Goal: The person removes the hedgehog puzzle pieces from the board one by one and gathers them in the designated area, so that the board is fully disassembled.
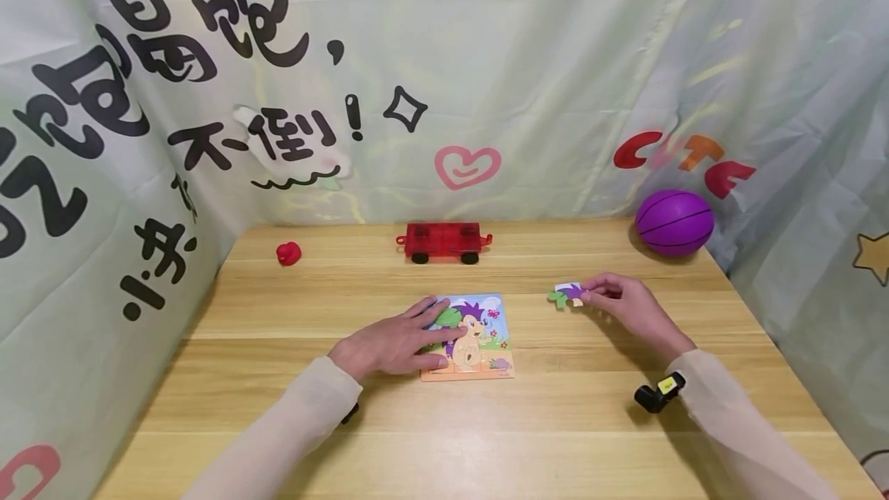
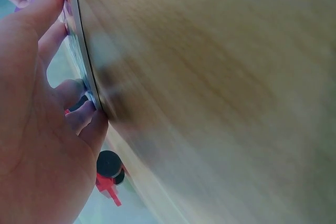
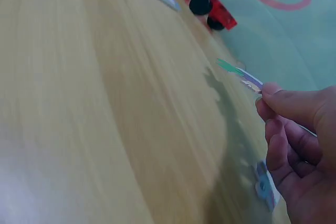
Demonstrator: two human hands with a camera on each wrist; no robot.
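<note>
Carefully, with my left hand [image 1: 392,343] lying flat-fingered on the square cartoon-hedgehog puzzle board [image 1: 479,349] mid-worktop, I should keep my right hand [image 1: 628,307] pinching the green-and-purple jigsaw piece [image 1: 568,295] level, just right of it.

Setting: wooden worktop [image 1: 486,438] in printed fabric booth.
Pale green cloth backdrop [image 1: 528,60] on 3 sides w/ black characters, pink heart [image 1: 467,166], star [image 1: 873,255]; light even, soft.
</note>
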